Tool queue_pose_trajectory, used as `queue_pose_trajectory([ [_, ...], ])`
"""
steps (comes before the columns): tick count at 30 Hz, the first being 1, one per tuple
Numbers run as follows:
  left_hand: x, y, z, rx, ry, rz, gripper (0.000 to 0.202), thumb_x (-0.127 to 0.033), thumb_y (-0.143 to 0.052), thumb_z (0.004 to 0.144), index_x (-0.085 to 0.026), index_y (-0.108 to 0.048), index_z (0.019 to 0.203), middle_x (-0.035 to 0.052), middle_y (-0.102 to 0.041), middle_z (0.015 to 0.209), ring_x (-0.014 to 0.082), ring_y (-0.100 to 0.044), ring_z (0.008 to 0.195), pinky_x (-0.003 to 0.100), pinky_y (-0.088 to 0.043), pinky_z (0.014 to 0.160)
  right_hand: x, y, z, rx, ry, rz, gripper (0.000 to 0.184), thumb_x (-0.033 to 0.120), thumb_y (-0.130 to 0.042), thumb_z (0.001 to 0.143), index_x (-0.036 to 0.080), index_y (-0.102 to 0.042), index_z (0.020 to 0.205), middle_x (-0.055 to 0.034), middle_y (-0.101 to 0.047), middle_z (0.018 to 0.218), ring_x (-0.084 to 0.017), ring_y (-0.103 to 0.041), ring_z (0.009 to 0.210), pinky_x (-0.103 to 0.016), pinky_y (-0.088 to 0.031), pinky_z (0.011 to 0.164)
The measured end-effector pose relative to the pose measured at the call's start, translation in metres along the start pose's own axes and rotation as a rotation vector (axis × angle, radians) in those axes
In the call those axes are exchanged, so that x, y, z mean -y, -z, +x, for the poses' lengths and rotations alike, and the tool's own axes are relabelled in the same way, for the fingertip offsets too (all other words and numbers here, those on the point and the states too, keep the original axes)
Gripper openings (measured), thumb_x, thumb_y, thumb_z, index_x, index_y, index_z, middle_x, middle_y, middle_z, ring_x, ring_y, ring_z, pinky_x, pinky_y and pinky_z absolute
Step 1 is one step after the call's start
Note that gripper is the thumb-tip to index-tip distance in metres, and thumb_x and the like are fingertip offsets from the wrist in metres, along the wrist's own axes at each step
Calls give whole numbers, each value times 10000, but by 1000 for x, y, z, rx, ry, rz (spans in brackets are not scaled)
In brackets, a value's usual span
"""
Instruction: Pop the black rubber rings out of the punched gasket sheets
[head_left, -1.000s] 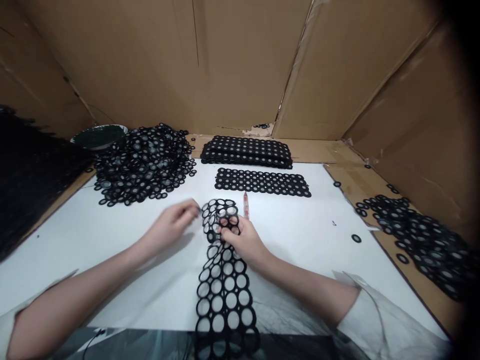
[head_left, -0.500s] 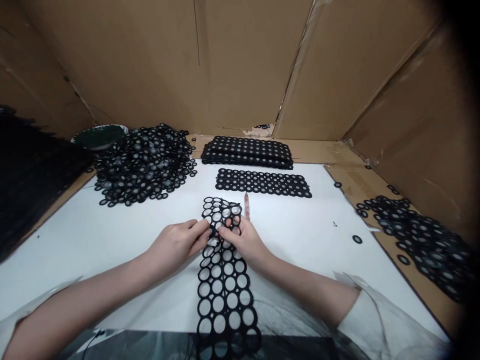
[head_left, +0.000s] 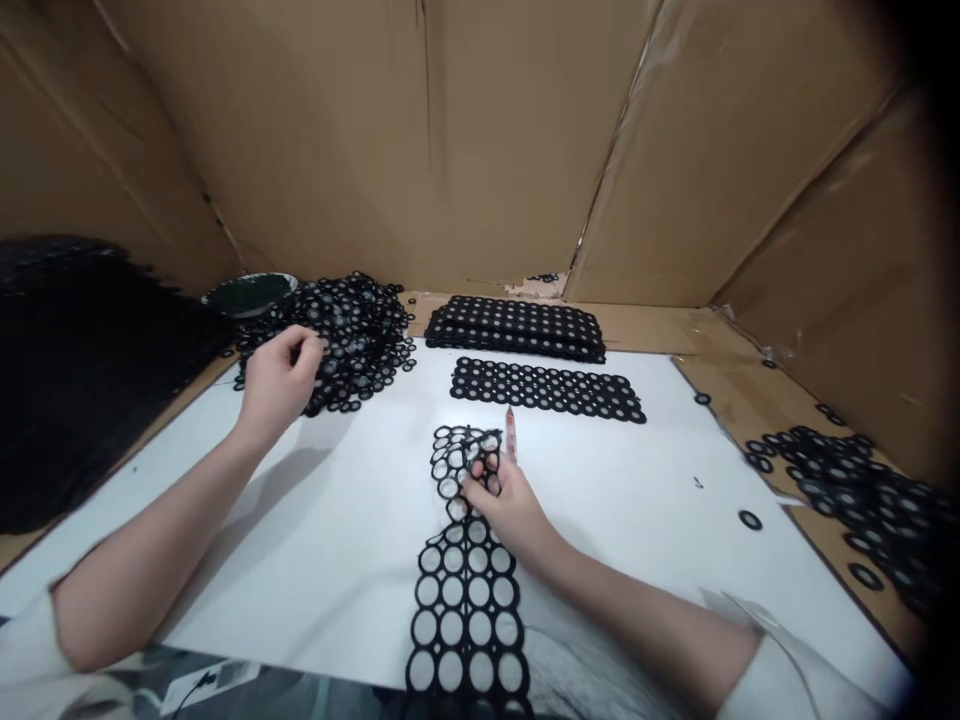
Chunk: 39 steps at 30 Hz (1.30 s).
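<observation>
White sheet (head_left: 637,480) covers the bench, boxed in by cardboard walls (head_left: 487,150). Nearest us, a black strip (head_left: 465,600) punched with round holes runs from the sheet's near edge toward its middle, flat until its far end buckles upward. We judge it light, thin and floppy, more hole than web, so it would likely stretch or tear if tugged by one bar. A grip across several bars near the end looks safest. Our right hand (head_left: 514,505) sits at the sheet's middle, pinching that buckled end, so the strip lies under and just ahead of it. Our left hand (head_left: 279,380) is well apart from the strip at the sheet's far left corner, fingers curled on a heap of loose rings (head_left: 360,325); we cannot tell whether it holds one. Past the sheet's middle lies a ringed mat (head_left: 547,388), then a stack of mats (head_left: 517,328).
</observation>
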<state>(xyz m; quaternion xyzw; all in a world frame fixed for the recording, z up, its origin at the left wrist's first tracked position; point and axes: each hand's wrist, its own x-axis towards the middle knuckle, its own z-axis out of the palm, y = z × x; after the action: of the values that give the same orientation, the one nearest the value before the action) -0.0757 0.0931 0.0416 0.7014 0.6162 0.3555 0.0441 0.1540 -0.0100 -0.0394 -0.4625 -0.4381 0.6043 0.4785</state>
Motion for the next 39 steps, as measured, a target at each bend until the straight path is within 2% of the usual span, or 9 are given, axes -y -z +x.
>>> queue_pose_trajectory([
  [5,30,1,57,-276,-109,435,329,-334,-315,839,-173,-540,1018,85,-576,898,200,-537,817,283,-361,706,0,-6,-6,1,116,-200,151,288,-527,720,178,-430,753,5,-457,747,-113,-471,686,-256,-425,658],
  [8,47,-7,85,-24,-85,679,386,-356,-343,826,-153,-525,1099,182,-512,1095,311,-477,1015,405,-339,811,0,-7,-7,7,134,-212,156,298,-529,727,179,-430,750,4,-458,739,-114,-476,673,-250,-436,642],
  [11,51,-8,95,32,-73,714,418,-369,-397,808,-198,-470,1183,194,-430,1227,362,-398,1114,495,-293,858,-1,-7,-6,22,131,-233,154,303,-521,736,179,-431,755,-2,-466,744,-120,-484,682,-256,-443,655],
  [15,19,-1,58,11,-339,602,418,-344,-345,846,-169,-422,1218,178,-337,1317,310,-263,1231,481,-193,966,-3,-7,-6,49,152,-278,147,303,-511,748,178,-443,782,-18,-494,781,-142,-510,741,-280,-447,710],
  [20,-43,1,-41,564,-814,111,597,-459,-489,757,-240,-299,1279,94,-447,1259,255,-358,1174,433,-266,968,4,-9,-14,194,152,-336,179,290,-507,754,181,-471,891,-33,-542,832,-165,-544,809,-309,-444,766],
  [23,-58,5,-73,769,-820,56,364,-262,-452,803,-178,-414,1155,70,-601,969,191,-531,920,351,-380,864,12,-11,-19,291,132,-322,246,276,-496,757,185,-453,982,-40,-559,870,-170,-551,841,-322,-440,796],
  [26,-52,23,-77,664,-619,135,198,-208,-345,844,-164,-490,972,57,-584,841,154,-542,752,263,-432,678,15,-13,-22,337,122,-402,287,241,-524,719,187,-447,990,-44,-562,909,-175,-547,865,-322,-430,807],
  [33,-8,95,-85,235,-370,403,253,-326,-353,852,-192,-477,1027,46,-496,839,161,-500,746,276,-410,661,14,-21,-17,477,201,-677,108,269,-446,760,197,-453,681,-22,-543,719,-166,-520,712,-291,-424,639],
  [39,30,145,-95,121,-392,606,505,-404,-571,703,-147,-433,1115,69,-476,874,215,-473,794,338,-427,702,99,-46,45,378,227,-619,156,360,-475,755,215,-422,777,10,-556,588,-125,-526,501,-239,-389,482],
])
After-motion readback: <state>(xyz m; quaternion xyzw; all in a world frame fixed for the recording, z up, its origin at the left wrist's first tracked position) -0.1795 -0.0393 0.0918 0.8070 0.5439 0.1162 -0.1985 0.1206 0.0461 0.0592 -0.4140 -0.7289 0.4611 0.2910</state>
